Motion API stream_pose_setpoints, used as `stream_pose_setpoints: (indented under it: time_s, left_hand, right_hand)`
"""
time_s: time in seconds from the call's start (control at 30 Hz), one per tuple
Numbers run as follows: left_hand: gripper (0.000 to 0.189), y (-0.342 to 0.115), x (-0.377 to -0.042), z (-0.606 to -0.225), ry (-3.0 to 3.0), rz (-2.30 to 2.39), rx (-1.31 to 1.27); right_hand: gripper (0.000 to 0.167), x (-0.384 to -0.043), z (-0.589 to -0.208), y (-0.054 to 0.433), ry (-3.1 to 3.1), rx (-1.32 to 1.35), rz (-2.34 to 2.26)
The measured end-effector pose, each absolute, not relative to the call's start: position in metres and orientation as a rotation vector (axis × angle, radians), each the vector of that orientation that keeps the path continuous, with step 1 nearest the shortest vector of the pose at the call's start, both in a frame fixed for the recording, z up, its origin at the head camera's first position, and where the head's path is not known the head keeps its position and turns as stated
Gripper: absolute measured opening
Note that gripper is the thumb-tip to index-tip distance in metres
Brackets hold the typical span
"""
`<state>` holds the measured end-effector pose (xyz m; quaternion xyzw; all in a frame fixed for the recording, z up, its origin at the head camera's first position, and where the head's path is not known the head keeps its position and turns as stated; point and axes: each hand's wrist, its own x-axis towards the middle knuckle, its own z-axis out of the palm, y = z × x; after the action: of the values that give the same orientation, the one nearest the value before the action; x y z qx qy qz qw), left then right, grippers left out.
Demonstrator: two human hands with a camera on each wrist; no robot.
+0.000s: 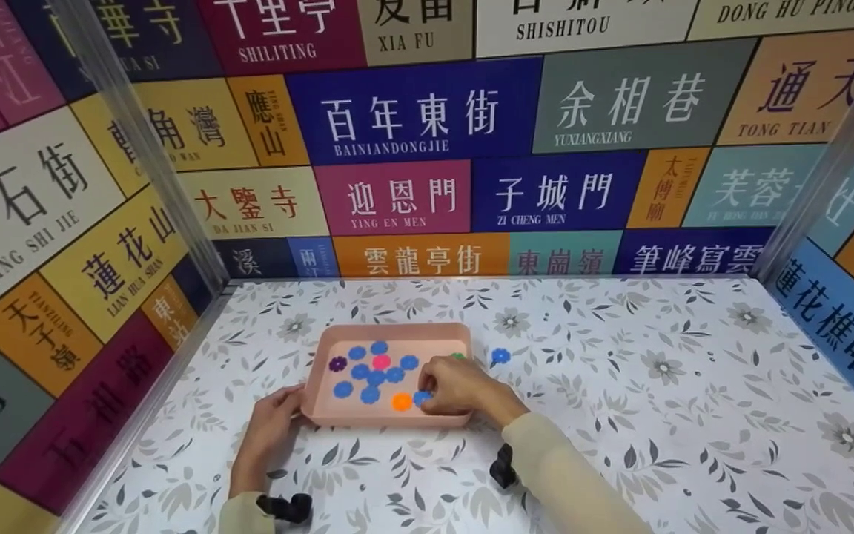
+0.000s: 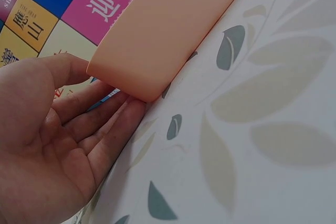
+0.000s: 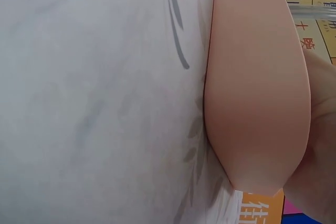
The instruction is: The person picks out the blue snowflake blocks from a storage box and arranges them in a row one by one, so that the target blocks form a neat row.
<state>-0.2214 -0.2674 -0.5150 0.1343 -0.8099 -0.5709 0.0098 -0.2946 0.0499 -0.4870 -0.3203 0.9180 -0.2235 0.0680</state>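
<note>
A shallow pink tray (image 1: 390, 420) lies on the table with several small flower-shaped pieces in it. Most are blue, such as the blue piece (image 1: 370, 394); others are a dark purple piece (image 1: 338, 364), a pink piece (image 1: 382, 362) and an orange piece (image 1: 402, 402). My left hand (image 1: 276, 419) holds the tray's left end, thumb at the rim and fingers against the side in the left wrist view. Reaching over the tray's right end, my right hand (image 1: 460, 386) pinches a blue flower-shaped piece (image 1: 422, 399). The tray wall (image 3: 257, 87) hides those fingertips in the right wrist view.
One blue flower-shaped piece (image 1: 500, 356) lies on the table just right of the tray. A green piece (image 1: 458, 357) shows partly behind my right hand. The leaf-patterned tabletop (image 1: 657, 386) ends at walls of colourful sign panels (image 1: 412, 111).
</note>
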Motion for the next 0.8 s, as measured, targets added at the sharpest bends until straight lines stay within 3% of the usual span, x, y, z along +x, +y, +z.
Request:
stream_pose_setpoints:
  time_s: [0.8]
  left_hand:
    - [0.039, -0.2673, -0.2219, -0.5155, -2.479, -1.843, 0.41]
  right_hand:
    - [0.024, -0.2935, -0.4946, 0.0514, 2.913, -1.094, -0.598]
